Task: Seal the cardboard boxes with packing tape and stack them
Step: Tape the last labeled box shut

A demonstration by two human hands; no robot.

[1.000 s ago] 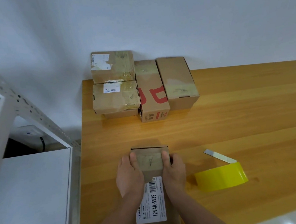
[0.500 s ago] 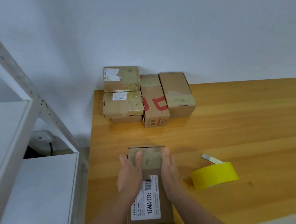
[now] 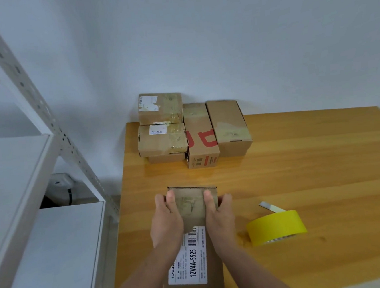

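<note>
A long cardboard box with a white barcode label lies on the wooden table right in front of me. My left hand grips its left side and my right hand grips its right side, thumbs on the taped top. To its right lies a roll of yellow packing tape with a loose end sticking up. At the table's back left stand several sealed boxes: two stacked boxes, a box with red print, and a plain box.
A white metal shelving unit stands just left of the table, its slanted post close to the table's edge. A white wall lies behind the boxes. Bare wood spreads across the table's right half.
The view has tilted up and shifted, showing more wall and shelf. Both hands stay clamped on the box, which has barely moved on the table. The tape roll is unmoved.
</note>
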